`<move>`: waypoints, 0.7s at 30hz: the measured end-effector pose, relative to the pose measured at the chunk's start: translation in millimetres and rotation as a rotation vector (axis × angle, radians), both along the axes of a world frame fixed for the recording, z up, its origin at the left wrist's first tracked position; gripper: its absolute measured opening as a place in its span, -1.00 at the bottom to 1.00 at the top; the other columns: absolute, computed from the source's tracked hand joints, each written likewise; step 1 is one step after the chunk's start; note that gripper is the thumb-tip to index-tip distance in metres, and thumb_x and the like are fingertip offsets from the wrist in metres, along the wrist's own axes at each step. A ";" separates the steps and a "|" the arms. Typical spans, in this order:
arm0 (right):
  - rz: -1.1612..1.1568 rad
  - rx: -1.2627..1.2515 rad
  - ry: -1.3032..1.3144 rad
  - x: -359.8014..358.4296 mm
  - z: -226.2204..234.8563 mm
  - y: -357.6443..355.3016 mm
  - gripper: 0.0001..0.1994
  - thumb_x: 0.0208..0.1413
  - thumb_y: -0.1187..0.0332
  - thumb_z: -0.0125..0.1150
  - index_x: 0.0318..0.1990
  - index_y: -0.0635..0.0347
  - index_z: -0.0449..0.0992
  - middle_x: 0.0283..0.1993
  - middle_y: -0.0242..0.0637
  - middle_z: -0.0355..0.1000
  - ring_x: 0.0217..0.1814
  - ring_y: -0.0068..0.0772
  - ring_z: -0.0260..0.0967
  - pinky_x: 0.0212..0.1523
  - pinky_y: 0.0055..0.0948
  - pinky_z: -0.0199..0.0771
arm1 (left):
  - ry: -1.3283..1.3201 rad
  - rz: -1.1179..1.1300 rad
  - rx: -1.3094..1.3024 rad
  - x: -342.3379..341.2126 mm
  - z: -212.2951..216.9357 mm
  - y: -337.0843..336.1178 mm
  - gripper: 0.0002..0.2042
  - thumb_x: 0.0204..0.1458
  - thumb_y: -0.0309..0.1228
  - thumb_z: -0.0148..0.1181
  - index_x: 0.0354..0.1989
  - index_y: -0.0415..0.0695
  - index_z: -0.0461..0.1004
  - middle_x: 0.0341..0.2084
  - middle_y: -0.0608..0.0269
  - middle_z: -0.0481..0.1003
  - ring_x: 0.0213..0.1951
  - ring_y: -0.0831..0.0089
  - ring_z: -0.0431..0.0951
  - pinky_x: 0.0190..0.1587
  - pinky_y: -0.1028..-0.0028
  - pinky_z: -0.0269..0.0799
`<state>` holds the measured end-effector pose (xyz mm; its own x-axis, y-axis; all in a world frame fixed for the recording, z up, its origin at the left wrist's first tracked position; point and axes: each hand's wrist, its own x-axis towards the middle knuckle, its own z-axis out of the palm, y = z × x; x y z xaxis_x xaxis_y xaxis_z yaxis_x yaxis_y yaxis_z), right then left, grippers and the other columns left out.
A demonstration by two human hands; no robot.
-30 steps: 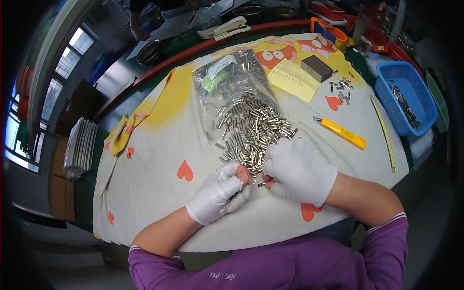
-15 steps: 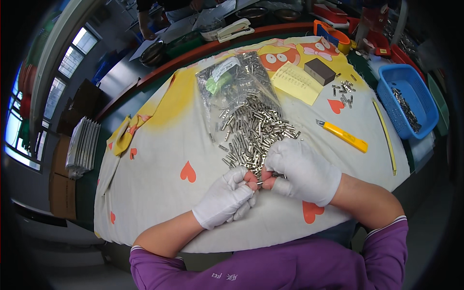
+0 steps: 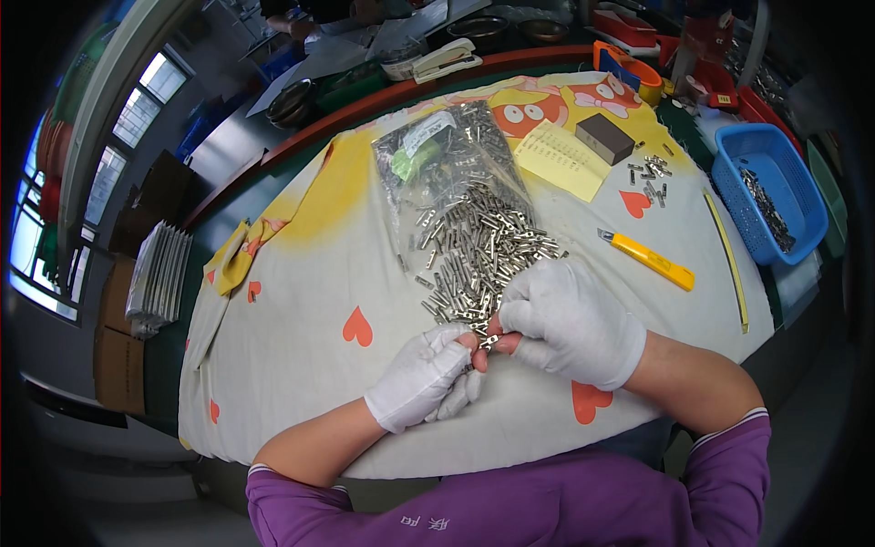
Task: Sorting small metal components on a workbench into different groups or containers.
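Both hands wear white gloves with the fingertips cut off. My left hand (image 3: pixel 426 376) and my right hand (image 3: pixel 567 319) meet at the near edge of a pile of small metal parts (image 3: pixel 483 251). Between the bare fingertips of both hands is pinched one small metal part (image 3: pixel 488 343). The pile spills out of a clear plastic bag (image 3: pixel 447 155) lying behind it on the white cloth with red hearts (image 3: pixel 301 301).
A yellow utility knife (image 3: pixel 649 260) lies right of the pile. Further right stands a blue basket (image 3: pixel 775 196) with metal parts. A yellow paper sheet (image 3: pixel 561 162), a dark block (image 3: pixel 605 139) and a few loose parts (image 3: pixel 649 173) lie behind. Grey trays (image 3: pixel 157 278) are stacked at left.
Both hands have stayed together at the pile's near edge, shifting slightly while the fingertips work the small part. Nothing else has moved.
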<state>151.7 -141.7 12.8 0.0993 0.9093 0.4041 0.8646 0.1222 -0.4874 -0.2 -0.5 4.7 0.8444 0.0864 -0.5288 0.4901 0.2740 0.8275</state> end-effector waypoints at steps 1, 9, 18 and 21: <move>0.001 0.000 0.000 0.2 0.4 0.0 -0.89 -0.19 0.31 0.23 -0.51 0.12 0.49 -0.52 -0.26 0.37 -0.40 -0.17 0.35 -0.37 -0.23 0.35 | -0.006 -0.007 -0.003 0.0 -0.3 0.6 -0.74 0.18 -0.18 -0.11 -0.41 -0.09 0.36 -0.71 0.40 0.37 -0.82 0.68 0.17 -0.77 0.65 0.05; 0.024 -0.001 -0.130 -1.7 5.0 -2.1 -0.89 -0.17 0.32 0.21 -0.55 0.13 0.46 -0.54 -0.25 0.33 -0.43 -0.15 0.33 -0.41 -0.24 0.33 | -0.101 0.010 -0.128 0.8 -6.6 1.7 -0.65 0.12 -0.07 -0.01 -0.33 -0.17 0.38 -0.66 0.23 0.37 -0.81 0.61 0.15 -0.76 0.64 0.01; -0.062 -0.229 -0.208 8.6 2.3 -10.8 -0.88 -0.24 0.33 0.26 -0.56 0.14 0.48 -0.51 -0.26 0.35 -0.40 -0.20 0.34 -0.38 -0.25 0.31 | -0.136 -0.005 -0.213 -0.2 -9.9 9.4 -0.85 0.11 -0.28 0.05 -0.33 -0.07 0.34 -0.58 0.36 0.38 -0.70 0.70 0.25 -0.73 0.70 0.06; -0.068 -0.333 -0.234 1.3 3.8 -7.8 -0.87 -0.26 0.32 0.27 -0.56 0.14 0.48 -0.52 -0.25 0.34 -0.42 -0.18 0.33 -0.39 -0.25 0.32 | -0.055 0.026 -0.167 1.9 -5.7 5.4 -0.86 0.11 -0.28 0.05 -0.31 -0.07 0.32 -0.59 0.36 0.37 -0.72 0.70 0.23 -0.73 0.69 0.04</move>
<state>153.0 -149.5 16.7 0.1038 0.9887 0.1079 0.9575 -0.0700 -0.2798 1.7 4.9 -1.0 0.8710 0.0237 -0.4907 0.4362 0.4221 0.7947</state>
